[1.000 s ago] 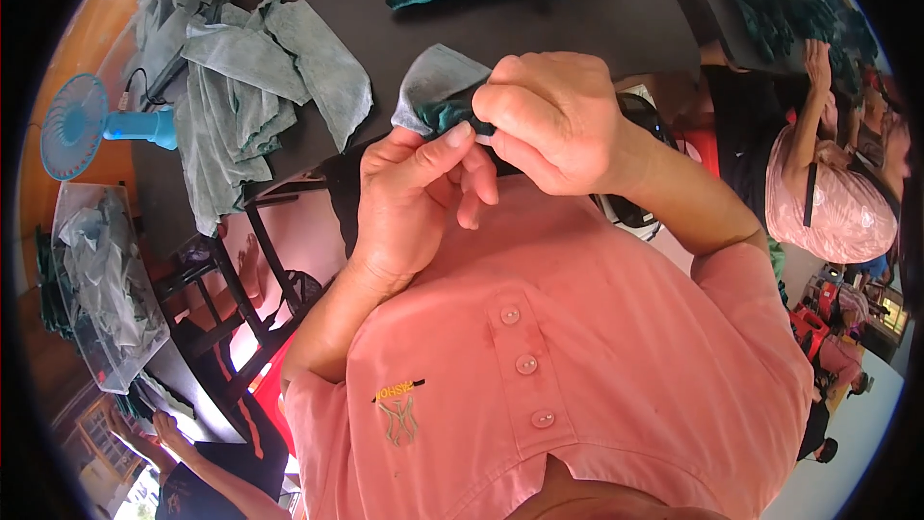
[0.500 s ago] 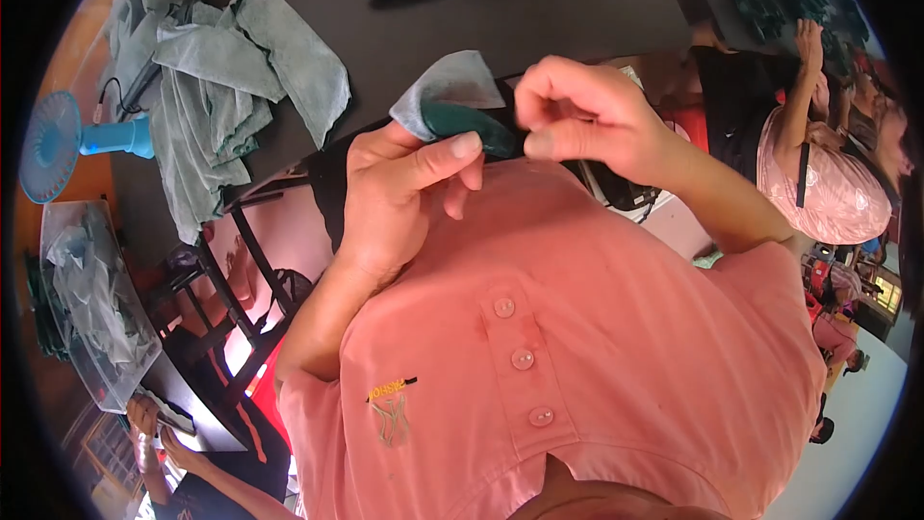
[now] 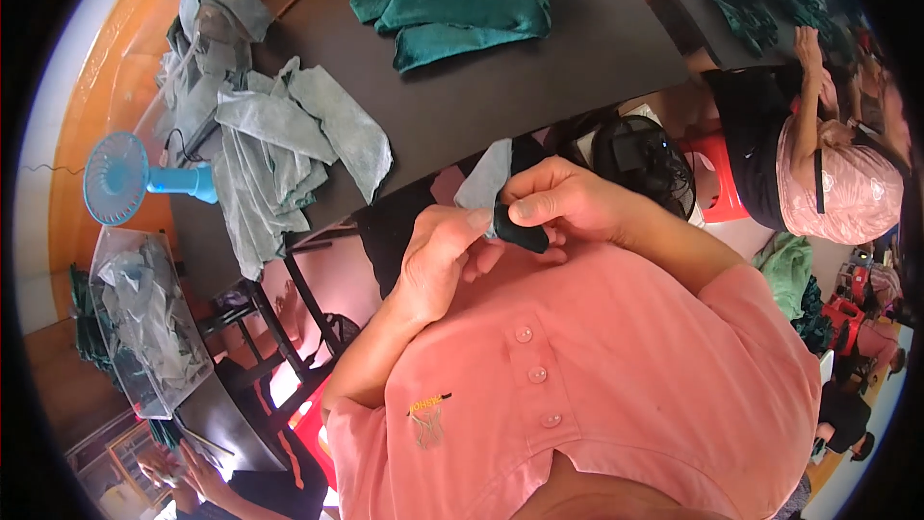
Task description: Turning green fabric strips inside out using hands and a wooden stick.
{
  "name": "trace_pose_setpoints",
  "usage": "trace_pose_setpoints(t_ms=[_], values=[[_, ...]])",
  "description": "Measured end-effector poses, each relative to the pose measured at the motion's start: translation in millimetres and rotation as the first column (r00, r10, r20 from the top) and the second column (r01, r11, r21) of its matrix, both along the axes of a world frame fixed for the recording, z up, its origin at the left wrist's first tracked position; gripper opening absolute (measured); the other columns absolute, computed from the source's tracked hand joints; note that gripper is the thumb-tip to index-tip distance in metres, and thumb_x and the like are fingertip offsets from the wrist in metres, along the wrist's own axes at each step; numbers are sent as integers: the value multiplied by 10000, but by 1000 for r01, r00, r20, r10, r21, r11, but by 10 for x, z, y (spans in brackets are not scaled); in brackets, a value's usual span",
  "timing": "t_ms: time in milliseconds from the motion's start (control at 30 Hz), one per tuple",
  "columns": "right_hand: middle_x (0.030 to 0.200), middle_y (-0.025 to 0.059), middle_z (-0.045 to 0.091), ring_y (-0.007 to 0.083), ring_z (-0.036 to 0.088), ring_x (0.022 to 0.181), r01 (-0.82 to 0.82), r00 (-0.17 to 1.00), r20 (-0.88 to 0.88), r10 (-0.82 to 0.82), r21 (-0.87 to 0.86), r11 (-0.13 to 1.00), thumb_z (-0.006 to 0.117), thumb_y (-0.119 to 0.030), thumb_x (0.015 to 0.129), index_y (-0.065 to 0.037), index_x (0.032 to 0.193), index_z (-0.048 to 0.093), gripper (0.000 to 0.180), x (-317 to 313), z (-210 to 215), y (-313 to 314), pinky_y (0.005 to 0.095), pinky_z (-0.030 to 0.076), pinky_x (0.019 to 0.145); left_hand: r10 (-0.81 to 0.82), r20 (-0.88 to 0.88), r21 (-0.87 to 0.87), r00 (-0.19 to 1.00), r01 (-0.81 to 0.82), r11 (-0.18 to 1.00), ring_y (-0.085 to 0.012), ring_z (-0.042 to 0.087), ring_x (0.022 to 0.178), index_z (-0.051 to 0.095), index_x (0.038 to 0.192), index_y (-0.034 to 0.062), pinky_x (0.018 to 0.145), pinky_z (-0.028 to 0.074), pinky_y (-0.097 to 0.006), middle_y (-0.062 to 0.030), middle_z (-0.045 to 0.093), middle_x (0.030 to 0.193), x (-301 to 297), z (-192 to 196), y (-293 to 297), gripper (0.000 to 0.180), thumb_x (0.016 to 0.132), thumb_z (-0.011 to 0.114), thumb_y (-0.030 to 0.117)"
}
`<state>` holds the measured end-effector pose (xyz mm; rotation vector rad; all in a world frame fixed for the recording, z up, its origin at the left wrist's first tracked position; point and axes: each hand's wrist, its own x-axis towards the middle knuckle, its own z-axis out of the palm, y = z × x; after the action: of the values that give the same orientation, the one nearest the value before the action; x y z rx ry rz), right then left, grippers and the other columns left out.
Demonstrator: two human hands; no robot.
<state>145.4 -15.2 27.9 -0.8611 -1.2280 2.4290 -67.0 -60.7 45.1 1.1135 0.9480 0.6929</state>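
Left hand and right hand: fingers of both pinching a grey-backed, dark-green fabric piece at frame centre. Green plush strips lie on the dark surface, upper centre.

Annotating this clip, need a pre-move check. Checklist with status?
- Left hand on the cloth piece: ok.
- Right hand on the same piece: ok, at its dark green part.
- Edges aligned under the fingers: cannot tell, covered.
- Green cloth pieces on the table, apart from the hands: ok.
- Grey cloth pile neatly squared: not ok, pieces lie skewed.
- Blue fan away from both hands: ok.
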Motion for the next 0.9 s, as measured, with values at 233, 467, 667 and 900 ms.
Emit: trace_pose_setpoints(t_ms=[233, 467, 667, 900], values=[[690, 49, 572, 102, 491, 504, 123, 964, -225, -141, -91, 988, 679, -155, 850, -8, 720, 603, 211, -18, 114, -45, 248, 361, 412, 60, 66, -165, 996, -48, 985, -111, 440, 550, 564, 637, 22, 536, 339, -273, -19, 507, 578, 40, 233, 42, 481, 852, 515, 450], [827, 57, 636, 99, 567, 671, 148, 989, -9, -147, 58, 987, 623, -7, 765, -10, 918, 602, 154, 95, -3, -25, 236, 443, 577, -192, -184, -141, 964, 167, 976, -93, 418, 579, 540, 650, 7, 539, 311, -268, 5, 480, 607, 20, 35, 35, 526, 896, 482, 469], [813, 62, 627, 113, 585, 717, 235, 958, -176, -226, 33, 971, 527, 121, 669, -29, 888, 531, 266, 82, -117, -44, 230, 452, 614, -196, -169, -235, 966, 154, 960, -97, 415, 573, 557, 651, 9, 545, 318, -270, 6, 497, 607, 41, 139, 92, 508, 889, 484, 452], [773, 56, 607, 85, 546, 668, 451, 893, -74, -445, 129, 883, 531, 118, 651, -82, 785, 445, 256, 62, -10, -102, 207, 374, 532, -47, -21, -369, 999, 36, 929, -140, 505, 611, 653, 721, -24, 602, 363, -265, -74, 599, 665, 21, -59, 62, 462, 862, 621, 414]])
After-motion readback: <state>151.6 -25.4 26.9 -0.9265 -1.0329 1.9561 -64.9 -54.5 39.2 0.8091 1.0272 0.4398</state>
